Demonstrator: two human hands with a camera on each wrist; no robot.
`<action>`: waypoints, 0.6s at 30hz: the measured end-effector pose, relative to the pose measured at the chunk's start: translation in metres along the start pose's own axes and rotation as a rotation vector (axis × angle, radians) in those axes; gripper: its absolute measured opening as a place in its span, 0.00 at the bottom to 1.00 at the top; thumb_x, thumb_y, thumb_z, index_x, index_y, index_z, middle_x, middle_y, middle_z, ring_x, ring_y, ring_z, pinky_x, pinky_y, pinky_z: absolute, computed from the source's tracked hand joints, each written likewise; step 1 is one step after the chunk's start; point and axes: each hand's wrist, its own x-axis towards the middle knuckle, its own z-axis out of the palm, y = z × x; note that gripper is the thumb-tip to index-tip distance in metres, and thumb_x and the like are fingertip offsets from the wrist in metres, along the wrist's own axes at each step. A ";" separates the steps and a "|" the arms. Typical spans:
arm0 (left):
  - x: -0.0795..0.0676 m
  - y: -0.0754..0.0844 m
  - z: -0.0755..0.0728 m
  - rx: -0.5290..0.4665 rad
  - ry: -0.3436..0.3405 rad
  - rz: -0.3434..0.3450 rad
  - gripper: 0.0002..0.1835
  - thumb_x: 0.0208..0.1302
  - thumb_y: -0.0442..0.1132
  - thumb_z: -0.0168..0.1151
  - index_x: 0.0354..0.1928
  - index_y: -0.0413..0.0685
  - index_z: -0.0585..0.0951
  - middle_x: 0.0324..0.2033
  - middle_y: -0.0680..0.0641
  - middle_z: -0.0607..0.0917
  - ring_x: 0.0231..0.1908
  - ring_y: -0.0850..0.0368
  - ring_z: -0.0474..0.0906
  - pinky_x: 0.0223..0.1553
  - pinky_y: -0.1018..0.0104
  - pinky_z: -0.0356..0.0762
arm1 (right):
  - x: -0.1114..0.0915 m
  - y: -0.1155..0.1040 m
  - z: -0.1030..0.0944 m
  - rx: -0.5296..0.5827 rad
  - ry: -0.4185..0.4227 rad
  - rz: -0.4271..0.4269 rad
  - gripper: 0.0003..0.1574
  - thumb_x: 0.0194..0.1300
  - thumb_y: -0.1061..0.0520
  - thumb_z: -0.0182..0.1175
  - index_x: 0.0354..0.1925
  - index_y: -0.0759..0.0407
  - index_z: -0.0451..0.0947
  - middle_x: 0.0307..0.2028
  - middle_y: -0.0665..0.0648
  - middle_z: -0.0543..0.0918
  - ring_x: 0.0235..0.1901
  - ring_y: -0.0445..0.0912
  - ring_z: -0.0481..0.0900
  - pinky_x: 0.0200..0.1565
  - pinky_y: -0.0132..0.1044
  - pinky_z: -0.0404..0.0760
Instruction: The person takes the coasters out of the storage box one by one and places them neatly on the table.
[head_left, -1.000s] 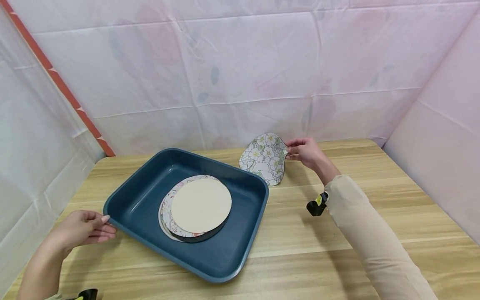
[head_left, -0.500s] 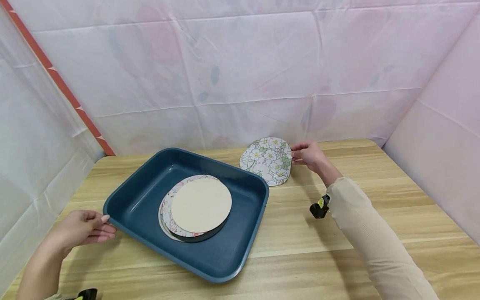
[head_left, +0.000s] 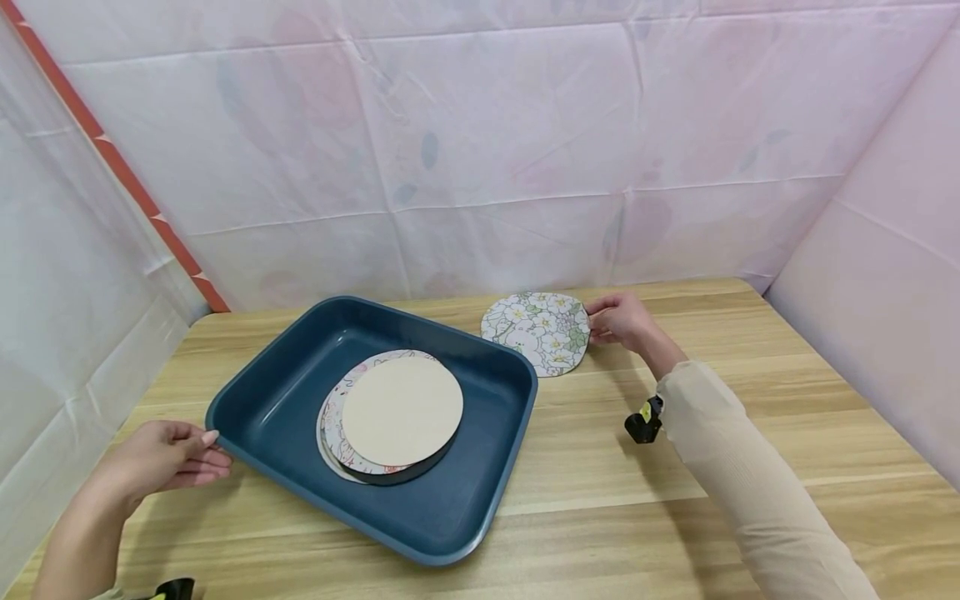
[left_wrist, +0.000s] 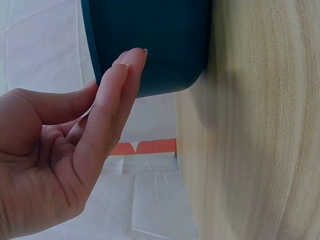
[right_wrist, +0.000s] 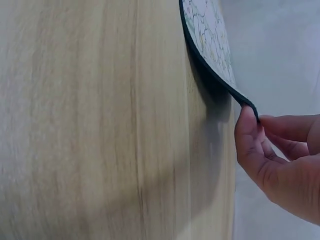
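My left hand [head_left: 168,457] pinches the rim at the left corner of a deep blue rectangular pan [head_left: 285,454], thumb on top and fingers along the outer wall. At the back of the table, my right hand [head_left: 621,321] pinches the right edge of a round flowered mat [head_left: 536,333] with a dark underside. In the right wrist view that mat [right_wrist: 212,47] is bent at the pinched edge and partly raised off the wood. Inside the pan lies a stack of round mats: a plain cream one [head_left: 402,411] on top, a patterned one [head_left: 333,433] partly covered below.
The pan stands on a wood-grain table [head_left: 600,517]. White patterned sheeting [head_left: 495,150] rises behind the table and at both sides. A red strip [head_left: 120,167] runs down the left corner. Black wrist cameras [head_left: 645,419] are strapped to both arms.
The flowered mat has come down flatter, its right edge less sharply bent. My right hand has moved slightly right and lower. The left hand and pan have stayed put.
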 end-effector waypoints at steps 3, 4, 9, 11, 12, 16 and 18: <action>0.000 0.000 0.000 -0.002 -0.002 -0.002 0.16 0.72 0.31 0.37 0.41 0.19 0.69 0.31 0.37 0.83 0.32 0.51 0.82 0.36 0.60 0.81 | 0.000 0.003 -0.002 -0.015 -0.012 0.019 0.21 0.60 0.76 0.47 0.52 0.84 0.59 0.23 0.57 0.77 0.21 0.44 0.78 0.34 0.37 0.83; 0.000 0.000 0.000 -0.002 -0.002 -0.002 0.16 0.72 0.31 0.37 0.41 0.19 0.69 0.31 0.37 0.83 0.32 0.51 0.82 0.36 0.60 0.81 | 0.000 0.004 -0.003 -0.021 -0.014 0.023 0.21 0.59 0.77 0.47 0.52 0.85 0.59 0.24 0.58 0.76 0.22 0.44 0.78 0.35 0.38 0.83; 0.001 0.000 0.000 -0.004 -0.001 -0.006 0.16 0.72 0.31 0.37 0.41 0.19 0.69 0.31 0.38 0.83 0.32 0.52 0.82 0.36 0.60 0.81 | -0.001 0.008 -0.007 -0.021 -0.029 0.031 0.20 0.58 0.79 0.46 0.50 0.87 0.59 0.27 0.60 0.76 0.25 0.46 0.79 0.41 0.44 0.81; 0.001 0.000 0.000 -0.005 0.000 -0.006 0.16 0.72 0.31 0.37 0.41 0.19 0.69 0.31 0.38 0.83 0.32 0.52 0.82 0.36 0.60 0.81 | -0.001 0.010 -0.008 -0.012 -0.034 0.033 0.20 0.58 0.79 0.47 0.49 0.86 0.59 0.27 0.60 0.76 0.25 0.46 0.79 0.41 0.44 0.81; 0.001 0.000 0.000 -0.005 0.001 -0.006 0.16 0.72 0.31 0.37 0.41 0.19 0.69 0.31 0.38 0.83 0.32 0.52 0.82 0.36 0.60 0.81 | -0.001 0.010 -0.009 -0.002 -0.040 0.033 0.19 0.58 0.79 0.47 0.49 0.86 0.59 0.27 0.59 0.76 0.25 0.46 0.79 0.41 0.44 0.81; 0.001 0.000 0.000 -0.010 -0.001 -0.003 0.16 0.72 0.31 0.37 0.41 0.19 0.69 0.31 0.37 0.83 0.32 0.52 0.82 0.36 0.60 0.81 | -0.001 0.010 -0.011 0.020 -0.059 0.038 0.20 0.58 0.79 0.47 0.50 0.86 0.59 0.27 0.59 0.77 0.26 0.47 0.80 0.43 0.43 0.81; 0.001 0.000 0.000 -0.013 -0.002 0.000 0.16 0.72 0.31 0.37 0.41 0.19 0.69 0.31 0.37 0.83 0.32 0.52 0.82 0.36 0.60 0.81 | -0.002 0.009 -0.011 0.029 -0.068 0.042 0.21 0.59 0.79 0.47 0.51 0.86 0.58 0.29 0.59 0.77 0.27 0.47 0.80 0.44 0.44 0.80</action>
